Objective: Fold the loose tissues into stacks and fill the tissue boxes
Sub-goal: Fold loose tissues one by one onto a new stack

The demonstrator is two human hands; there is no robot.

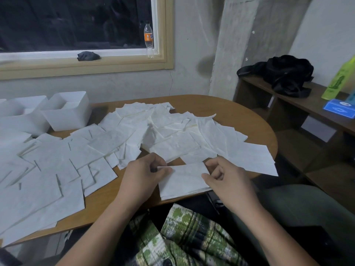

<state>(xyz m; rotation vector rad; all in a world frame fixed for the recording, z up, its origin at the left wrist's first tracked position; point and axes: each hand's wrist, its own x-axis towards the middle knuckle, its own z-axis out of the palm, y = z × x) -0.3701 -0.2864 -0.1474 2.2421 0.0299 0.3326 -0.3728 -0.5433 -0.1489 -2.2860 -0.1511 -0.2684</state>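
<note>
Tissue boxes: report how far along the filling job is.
Done: little that shows; one white box seems to hold a low stack. In hand: left hand and right hand pinch a tissue over a small stack at the near edge of the table. Left: the loose heap across it; the box looks far from full.

White tissues (134,135), brown table (240,112)
</note>
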